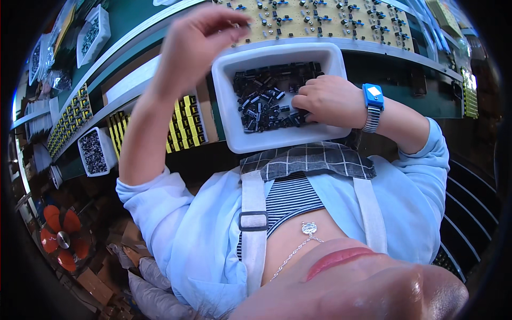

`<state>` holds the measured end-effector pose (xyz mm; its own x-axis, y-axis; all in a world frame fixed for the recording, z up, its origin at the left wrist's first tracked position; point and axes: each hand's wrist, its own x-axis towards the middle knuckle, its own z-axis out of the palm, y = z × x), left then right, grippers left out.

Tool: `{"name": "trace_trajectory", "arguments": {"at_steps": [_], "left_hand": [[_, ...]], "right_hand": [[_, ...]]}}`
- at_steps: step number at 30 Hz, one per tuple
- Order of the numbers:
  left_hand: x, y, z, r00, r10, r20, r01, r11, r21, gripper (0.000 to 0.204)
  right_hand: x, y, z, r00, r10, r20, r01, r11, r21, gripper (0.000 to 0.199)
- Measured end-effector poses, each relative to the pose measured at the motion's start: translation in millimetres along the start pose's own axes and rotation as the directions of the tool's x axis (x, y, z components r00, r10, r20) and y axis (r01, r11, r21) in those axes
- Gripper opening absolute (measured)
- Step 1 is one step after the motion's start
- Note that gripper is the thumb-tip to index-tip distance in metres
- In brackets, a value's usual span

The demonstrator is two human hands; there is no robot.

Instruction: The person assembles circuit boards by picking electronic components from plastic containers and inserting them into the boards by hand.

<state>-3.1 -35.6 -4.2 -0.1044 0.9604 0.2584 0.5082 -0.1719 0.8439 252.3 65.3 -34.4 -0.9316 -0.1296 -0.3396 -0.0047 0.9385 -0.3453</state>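
My left hand (197, 45) is raised at the near edge of a tan circuit board panel (258, 33). Its thumb and fingers come together in a pinch, slightly blurred, around something too small to make out. Rows of small black, silver and blue components stand on the panel. My right hand (333, 101), with a blue wrist strap (373, 96) on its wrist, reaches into a white plastic bin (226, 120). Its fingers are curled down among loose black cylindrical capacitors (261, 104), and the fingertips are hidden there.
A metal rail (373, 49) runs along the panel's near side. Left of the bin lie yellow-and-black component blocks (186, 122) and a white tray of small parts (93, 153). Another white tray (93, 34) stands farther left. An orange-bladed fan (63, 239) is at lower left.
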Motion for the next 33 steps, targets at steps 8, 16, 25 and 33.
{"name": "trace_trajectory", "arguments": {"at_steps": [8, 16, 25, 33], "left_hand": [[57, -38, -45, 0.927, -0.364, -0.089, 0.369, 0.928, 0.049, 0.021], [69, -45, -49, 0.987, -0.158, -0.018, 0.144, 0.845, 0.515, 0.025], [75, -39, -51, 0.989, -0.125, 0.08, 0.071, 0.872, 0.485, 0.021], [81, -26, -52, 0.979, -0.096, 0.179, -0.007, 0.865, 0.502, 0.025]], "right_hand": [[0, 3, 9, 0.992, 0.025, -0.127, -0.015, 0.997, 0.077, 0.016], [-1, -5, -10, 0.984, 0.078, -0.158, -0.05, 0.984, 0.174, 0.01], [-1, -1, -1, 0.968, 0.007, -0.25, 0.036, 0.985, 0.169, 0.021], [-1, -2, -2, 0.976, 0.018, -0.217, 0.019, 0.986, 0.165, 0.021]]}}
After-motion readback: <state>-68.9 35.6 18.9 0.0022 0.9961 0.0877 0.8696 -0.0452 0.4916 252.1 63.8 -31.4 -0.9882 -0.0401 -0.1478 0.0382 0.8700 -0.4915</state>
